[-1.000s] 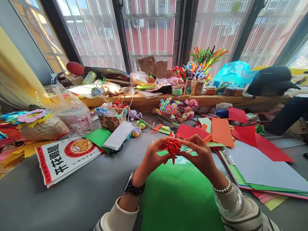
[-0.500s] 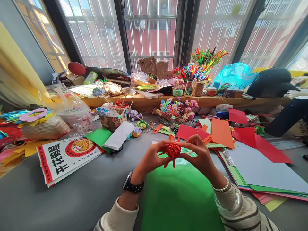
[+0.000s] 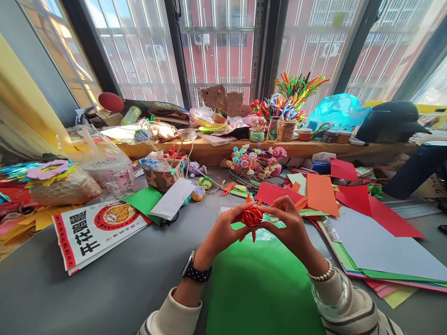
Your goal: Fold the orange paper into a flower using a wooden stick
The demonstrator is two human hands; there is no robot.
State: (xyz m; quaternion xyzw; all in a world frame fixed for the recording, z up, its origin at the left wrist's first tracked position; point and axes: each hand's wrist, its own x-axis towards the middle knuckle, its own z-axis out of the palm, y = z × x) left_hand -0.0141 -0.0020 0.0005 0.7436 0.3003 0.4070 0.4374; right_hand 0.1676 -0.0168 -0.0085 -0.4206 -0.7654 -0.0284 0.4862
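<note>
A folded orange-red paper flower [image 3: 251, 216] is held up between both hands, above a large green paper sheet [image 3: 258, 288] on the grey table [image 3: 115, 288]. My left hand [image 3: 220, 232] grips its left side with thumb and fingertips; a black watch sits on that wrist. My right hand [image 3: 291, 225] pinches its right side, and that wrist wears a pearl bracelet. The flower's pointed petals stick out above and below my fingers.
Loose red, orange and grey paper sheets [image 3: 370, 218] lie to the right. A printed red-and-white bag [image 3: 94, 230] lies to the left, and a small basket [image 3: 162, 174] stands behind it. Pipe-cleaner flowers [image 3: 256, 160] and craft clutter crowd the wooden sill [image 3: 216, 149]. Another person's dark sleeve [image 3: 415, 170] reaches in at right.
Both hands and the flower have shifted slightly up and away, and the fingers have worked closer around it. The view has tilted a little.
</note>
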